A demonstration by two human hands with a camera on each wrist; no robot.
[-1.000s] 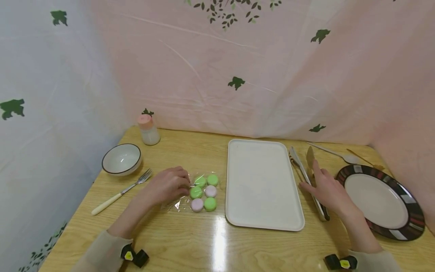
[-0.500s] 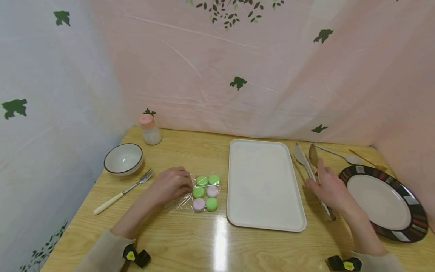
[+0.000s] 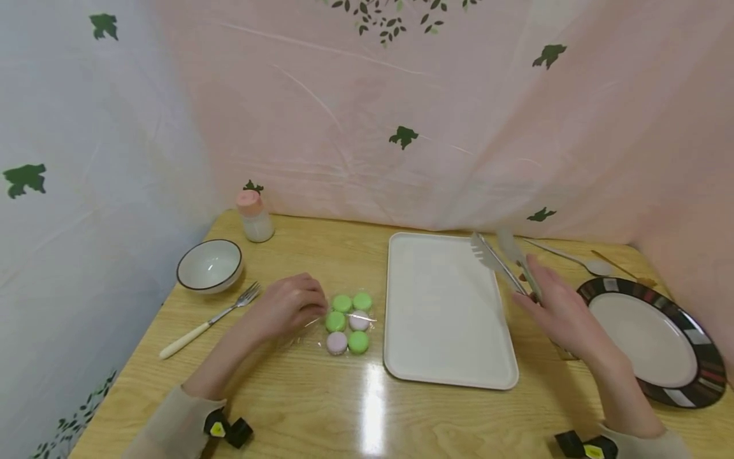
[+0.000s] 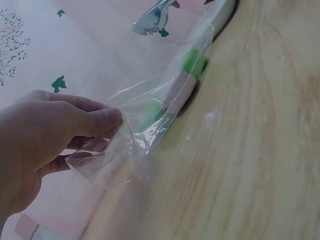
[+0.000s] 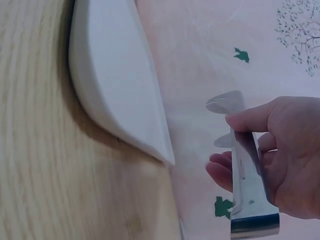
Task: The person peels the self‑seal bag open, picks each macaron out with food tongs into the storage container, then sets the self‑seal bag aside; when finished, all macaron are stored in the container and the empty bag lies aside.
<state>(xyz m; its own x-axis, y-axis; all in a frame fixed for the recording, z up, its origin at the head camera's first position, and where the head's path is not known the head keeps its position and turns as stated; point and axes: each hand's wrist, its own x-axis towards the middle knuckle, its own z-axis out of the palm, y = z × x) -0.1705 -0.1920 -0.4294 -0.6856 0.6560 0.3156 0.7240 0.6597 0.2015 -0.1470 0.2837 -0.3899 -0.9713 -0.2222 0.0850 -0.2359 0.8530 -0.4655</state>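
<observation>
My left hand [image 3: 289, 307] pinches the open end of a clear plastic bag [image 4: 102, 162] between thumb and fingers, in the left wrist view. Inside the bag, flat on the table, lie several green macarons [image 3: 359, 342] and a few pale purple macarons [image 3: 337, 343]. My right hand [image 3: 564, 315] grips metal serving tongs [image 5: 250, 187], raised above the table with their two arms spread. One tong end is slotted like a fork, and it overlaps the upper right corner of the white tray [image 3: 447, 312] in the head view.
Left of the bag are a fork [image 3: 212, 320], a dark-rimmed bowl [image 3: 209, 266] and a pink-capped jar [image 3: 255, 217]. A dark-rimmed plate [image 3: 650, 344] sits at the right, with a spoon [image 3: 573, 258] and a thin brown utensil [image 3: 622, 266] behind it.
The tongs have come up off the table in my right hand, their tips swinging left toward the tray. My left hand has stayed at the bag, its end lifted slightly.
</observation>
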